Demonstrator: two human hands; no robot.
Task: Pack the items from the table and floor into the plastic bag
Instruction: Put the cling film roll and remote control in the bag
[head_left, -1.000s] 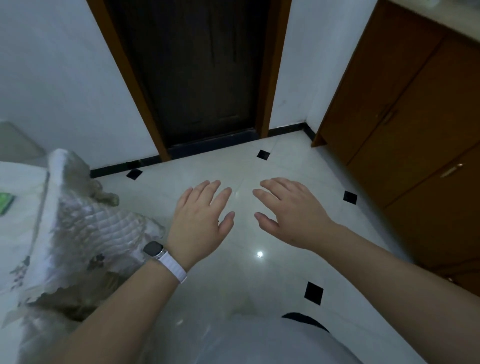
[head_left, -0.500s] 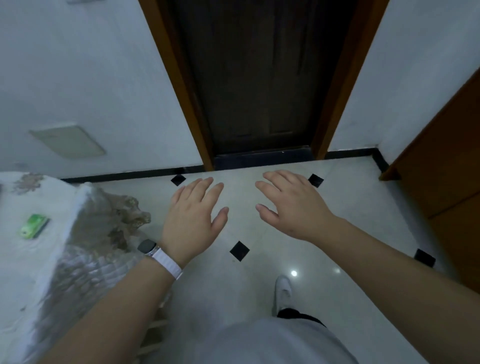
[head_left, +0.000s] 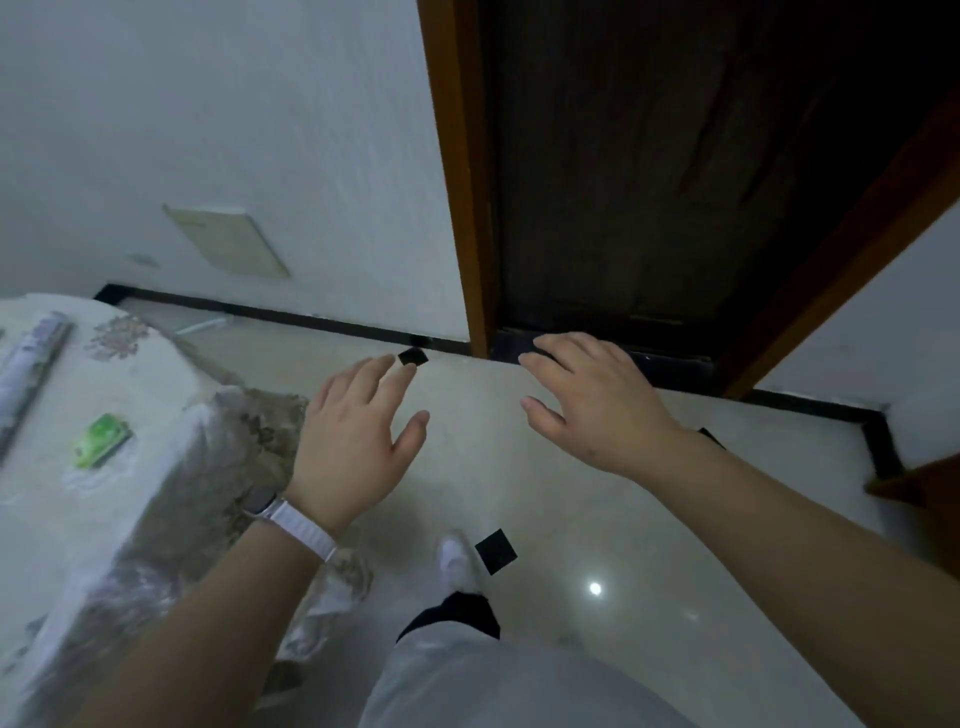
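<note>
Above the floor (head_left: 597, 499) I hold my left hand (head_left: 348, 447) and right hand (head_left: 592, 405) wide and empty. A green packet (head_left: 100, 440) lies on the table (head_left: 78, 519) left of my left hand.

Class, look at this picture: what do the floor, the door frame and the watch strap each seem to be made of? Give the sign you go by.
Floor: likely glazed tile or polished stone, since it is glossy and mirrors a lamp, with small black inlaid squares.
Door frame: seemingly wood, orange-brown with a smooth, varnished look.
Watch strap: white, finely ribbed, so perhaps woven fabric or silicone; too blurred to settle.
</note>
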